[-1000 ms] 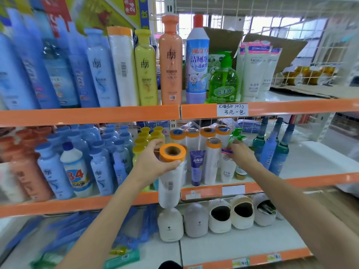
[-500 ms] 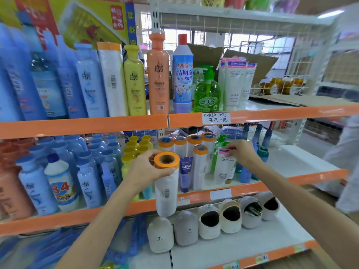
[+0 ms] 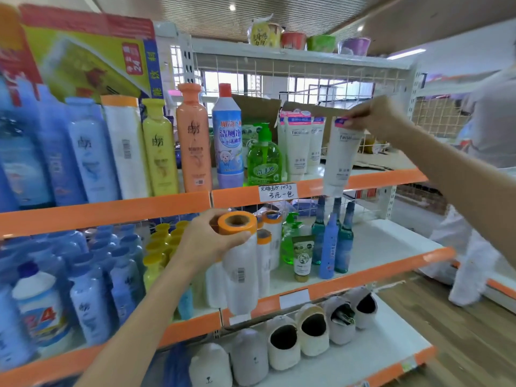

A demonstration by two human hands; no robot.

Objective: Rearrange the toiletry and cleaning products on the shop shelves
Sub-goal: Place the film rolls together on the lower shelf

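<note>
Right hand [image 3: 375,117] lifted facial tube [image 3: 342,155] from middle to upper shelf [image 3: 371,178].

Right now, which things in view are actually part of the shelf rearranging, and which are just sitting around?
In play:
- left hand, gripping the orange-capped white bottle
- right hand, pinching the white facial tube by its pink end
- matching facial tubes on the upper shelf

Just sitting there:
- green pump bottle
- orange bottle
- toilet cleaner bottle
- white holders on the bottom shelf
</note>
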